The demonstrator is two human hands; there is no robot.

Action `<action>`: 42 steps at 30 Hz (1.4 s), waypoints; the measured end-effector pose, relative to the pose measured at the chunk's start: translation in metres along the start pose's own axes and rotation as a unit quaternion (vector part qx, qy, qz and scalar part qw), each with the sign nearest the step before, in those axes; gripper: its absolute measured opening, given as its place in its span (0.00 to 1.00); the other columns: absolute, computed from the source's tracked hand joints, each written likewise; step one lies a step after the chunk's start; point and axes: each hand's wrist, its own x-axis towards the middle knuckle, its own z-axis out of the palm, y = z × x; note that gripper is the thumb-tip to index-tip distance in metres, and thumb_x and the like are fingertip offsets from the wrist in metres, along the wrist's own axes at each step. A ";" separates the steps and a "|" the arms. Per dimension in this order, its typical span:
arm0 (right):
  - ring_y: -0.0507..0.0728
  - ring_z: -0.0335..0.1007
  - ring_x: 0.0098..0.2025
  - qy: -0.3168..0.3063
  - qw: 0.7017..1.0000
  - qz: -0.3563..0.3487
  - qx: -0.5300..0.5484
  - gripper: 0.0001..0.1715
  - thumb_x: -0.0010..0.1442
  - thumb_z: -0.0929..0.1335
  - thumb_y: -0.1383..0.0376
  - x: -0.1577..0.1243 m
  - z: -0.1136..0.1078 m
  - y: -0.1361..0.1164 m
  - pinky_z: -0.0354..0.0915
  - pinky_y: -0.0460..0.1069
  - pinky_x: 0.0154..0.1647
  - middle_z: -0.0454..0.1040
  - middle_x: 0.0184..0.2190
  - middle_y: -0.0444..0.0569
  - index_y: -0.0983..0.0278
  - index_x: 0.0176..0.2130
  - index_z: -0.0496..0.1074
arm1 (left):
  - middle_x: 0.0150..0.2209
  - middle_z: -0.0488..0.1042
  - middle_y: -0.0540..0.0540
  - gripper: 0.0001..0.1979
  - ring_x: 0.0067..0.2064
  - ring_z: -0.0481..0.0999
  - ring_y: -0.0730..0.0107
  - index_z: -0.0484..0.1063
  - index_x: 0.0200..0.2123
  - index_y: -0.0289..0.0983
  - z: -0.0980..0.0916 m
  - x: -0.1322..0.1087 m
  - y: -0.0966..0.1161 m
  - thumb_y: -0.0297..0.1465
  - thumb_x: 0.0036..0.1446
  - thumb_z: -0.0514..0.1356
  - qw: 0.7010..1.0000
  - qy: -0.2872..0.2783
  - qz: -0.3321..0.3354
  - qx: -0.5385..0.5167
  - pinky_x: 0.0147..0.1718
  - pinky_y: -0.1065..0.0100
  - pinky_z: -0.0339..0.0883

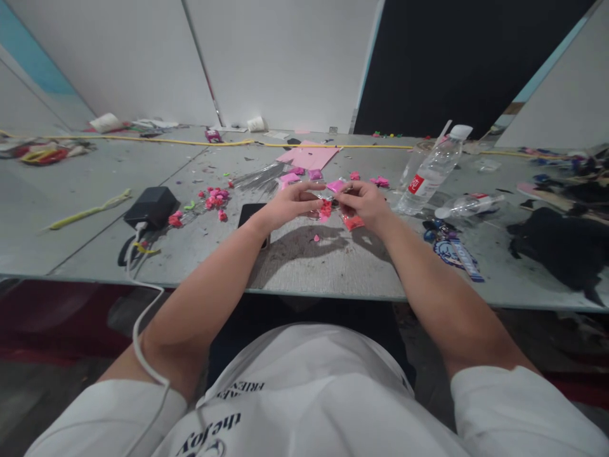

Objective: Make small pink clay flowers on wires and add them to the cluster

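Left hand (299, 199) and right hand (360, 200) are half-curled by red bits (325, 210), left of the upright bottle (434, 172); can't tell what's pinched. Careless right-hand swing could topple it.

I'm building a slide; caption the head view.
Bare left hand and right hand with small red pieces between them over a littered grey tabletop.

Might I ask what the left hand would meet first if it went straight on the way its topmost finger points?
The left hand would likely meet the pink packet just off that fingertip, with the right hand beyond, though depth is unclear.
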 end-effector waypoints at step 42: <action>0.55 0.69 0.32 0.070 0.996 -0.056 -0.017 0.37 0.52 0.74 0.33 -0.002 0.025 0.014 0.66 0.50 0.30 0.73 0.33 0.47 0.58 0.43 0.68 | 0.30 0.79 0.47 0.09 0.33 0.82 0.70 0.70 0.33 0.34 0.024 0.008 -0.008 0.18 0.55 0.67 0.979 0.125 -0.054 -0.150 0.44 0.63 0.80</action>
